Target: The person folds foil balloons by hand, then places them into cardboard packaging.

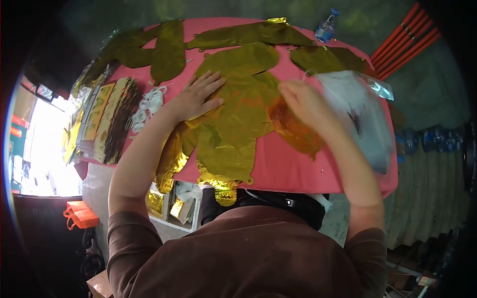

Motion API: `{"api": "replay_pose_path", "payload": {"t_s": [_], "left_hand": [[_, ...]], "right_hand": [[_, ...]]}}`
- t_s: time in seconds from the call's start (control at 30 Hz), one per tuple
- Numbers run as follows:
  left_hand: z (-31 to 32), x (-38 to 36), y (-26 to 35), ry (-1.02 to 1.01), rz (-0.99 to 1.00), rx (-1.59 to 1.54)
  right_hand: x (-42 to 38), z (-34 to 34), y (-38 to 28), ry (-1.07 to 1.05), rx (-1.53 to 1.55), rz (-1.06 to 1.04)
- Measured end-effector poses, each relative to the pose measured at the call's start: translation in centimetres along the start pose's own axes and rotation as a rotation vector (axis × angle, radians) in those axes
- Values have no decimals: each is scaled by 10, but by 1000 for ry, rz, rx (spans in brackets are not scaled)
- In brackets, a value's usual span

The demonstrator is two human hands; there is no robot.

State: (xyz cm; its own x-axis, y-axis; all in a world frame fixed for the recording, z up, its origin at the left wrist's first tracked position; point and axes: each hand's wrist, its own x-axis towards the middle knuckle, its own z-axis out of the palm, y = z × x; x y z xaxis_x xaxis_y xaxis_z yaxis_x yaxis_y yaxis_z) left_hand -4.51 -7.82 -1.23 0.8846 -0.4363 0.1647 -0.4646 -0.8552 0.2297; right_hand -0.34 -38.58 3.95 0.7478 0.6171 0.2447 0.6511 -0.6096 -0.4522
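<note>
Two hands are working on a flat gold foil balloon (233, 124) on a pink table (293, 169).

The foil balloon is lying crinkled in the middle of the table, its lower edge hanging over the near rim. The left hand (198, 97) is resting spread and flat on the balloon's upper left part, palm down. The right hand (303, 102) is curling at the balloon's right edge, fingers bent over the foil; whether it is pinching anything cannot be told. Just right of that hand a clear plastic bag (360, 116) is lying. More gold foil balloons (248, 34) are spreading along the far side, white rings (148, 107) and stacked packets (112, 119) are sitting to the left, and a water bottle (326, 27) is standing at the far edge.
</note>
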Motion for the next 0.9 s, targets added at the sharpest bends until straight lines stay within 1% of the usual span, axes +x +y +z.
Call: {"api": "replay_pose_path", "payload": {"t_s": [0.07,0.1,0.17,0.2,0.27,0.3,0.37,0.4,0.47,0.5,0.57,0.6,0.67,0.7,0.77,0.9], "left_hand": [[-7,0,6,-70,-51,-16],[-5,0,5,-65,-44,-19],[-3,0,2,-35,-46,-25],[-2,0,2,-28,-46,-25],[-3,0,2,-30,-45,-24],[-2,-1,1,-25,-47,-25],[-1,-1,0,-22,-37,-11],[0,0,0,-19,-38,-15],[-1,0,0,-27,-37,-12],[-2,0,0,-29,-35,-16],[-3,0,1,-36,-38,-22],[-5,0,3,-37,-36,-26],[-8,0,5,-82,-57,-29],[-9,1,6,-83,-56,-33],[-9,1,6,-85,-61,-21],[-4,0,3,-42,-46,-32]], "right_hand": [[25,-11,37,69,-250,16],[36,-13,50,72,-258,20],[55,-15,68,62,-456,187],[60,-13,75,64,-462,183],[71,-7,86,8,-576,265],[76,-5,91,8,-581,260],[82,-3,105,45,-481,288],[85,-1,112,42,-486,287],[87,0,124,160,-409,278],[87,-3,130,157,-411,282],[88,-13,140,147,-101,417],[90,-13,151,146,-103,421],[93,-11,165,136,326,499],[93,-11,173,133,324,501],[91,-17,164,132,455,545],[88,-21,160,136,553,526]]}}
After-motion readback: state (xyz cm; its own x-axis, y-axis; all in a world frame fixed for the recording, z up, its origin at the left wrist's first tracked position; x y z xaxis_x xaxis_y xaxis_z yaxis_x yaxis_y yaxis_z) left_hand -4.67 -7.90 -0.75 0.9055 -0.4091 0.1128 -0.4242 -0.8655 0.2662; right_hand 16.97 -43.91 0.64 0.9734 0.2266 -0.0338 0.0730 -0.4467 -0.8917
